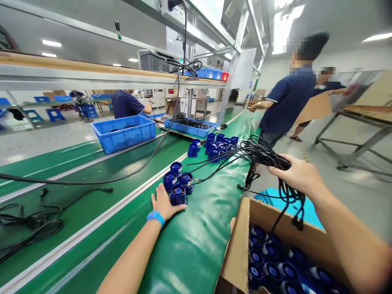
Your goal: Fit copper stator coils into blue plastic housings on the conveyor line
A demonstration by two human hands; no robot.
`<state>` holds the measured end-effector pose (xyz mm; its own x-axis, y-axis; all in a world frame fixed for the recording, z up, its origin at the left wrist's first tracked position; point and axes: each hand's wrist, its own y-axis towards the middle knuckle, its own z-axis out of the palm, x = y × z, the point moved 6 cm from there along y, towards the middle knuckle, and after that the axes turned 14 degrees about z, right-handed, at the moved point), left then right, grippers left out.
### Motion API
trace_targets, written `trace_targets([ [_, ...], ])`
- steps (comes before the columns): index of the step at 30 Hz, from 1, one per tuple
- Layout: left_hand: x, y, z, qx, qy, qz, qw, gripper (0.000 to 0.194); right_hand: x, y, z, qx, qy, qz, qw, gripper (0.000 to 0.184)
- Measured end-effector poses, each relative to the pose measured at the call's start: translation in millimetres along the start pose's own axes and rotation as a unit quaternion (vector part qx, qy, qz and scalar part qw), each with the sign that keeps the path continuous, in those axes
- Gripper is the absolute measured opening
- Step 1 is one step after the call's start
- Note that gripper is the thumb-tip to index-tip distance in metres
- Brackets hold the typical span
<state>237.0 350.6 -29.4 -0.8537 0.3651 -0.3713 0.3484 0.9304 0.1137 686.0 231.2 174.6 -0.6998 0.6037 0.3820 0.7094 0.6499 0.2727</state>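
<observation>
My left hand (163,203), with a blue band at the wrist, lies with fingers spread against a cluster of several dark blue cup-shaped parts (178,195) on the green mat. Thin black leads run from these parts to a thick bundle of black cables (260,152). My right hand (295,173) is closed round that bundle, holding it up over the mat's right edge. Loops and plug ends dangle below the hand, above an open cardboard box (241,241). More blue parts (271,250) fill the box. Another group of blue parts (218,147) stands farther along the mat.
A blue bin (125,136) and a shallow blue tray (192,128) of black parts stand beyond the white rail. Loose black cables (33,218) lie at left. One black cable hangs from the overhead shelf (107,77). A person (289,102) stands at the far right side.
</observation>
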Motion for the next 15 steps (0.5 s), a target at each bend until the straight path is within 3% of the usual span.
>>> trace_targets([
  [3,-16.2,26.5,9.1,-0.013,0.0,0.011,1.0,0.14,-28.6,16.3,-5.5,-0.022,-0.059,0.06,0.996,0.065],
  [6,-17.2,15.8,9.8,-0.014,0.001,0.048,0.999,0.13,-60.2,25.9,6.7,-0.03,-0.079,0.099,0.991,0.071],
  [10,-7.3,-18.5,4.5,0.016,-0.007,0.084,0.996,0.119,-100.9,28.7,49.0,-0.051,-0.038,0.109,0.992,0.074],
  [15,-3.9,-58.8,-3.6,0.075,-0.024,0.112,0.991,0.105,-125.2,19.2,116.1,-0.051,0.064,0.041,0.996,0.062],
])
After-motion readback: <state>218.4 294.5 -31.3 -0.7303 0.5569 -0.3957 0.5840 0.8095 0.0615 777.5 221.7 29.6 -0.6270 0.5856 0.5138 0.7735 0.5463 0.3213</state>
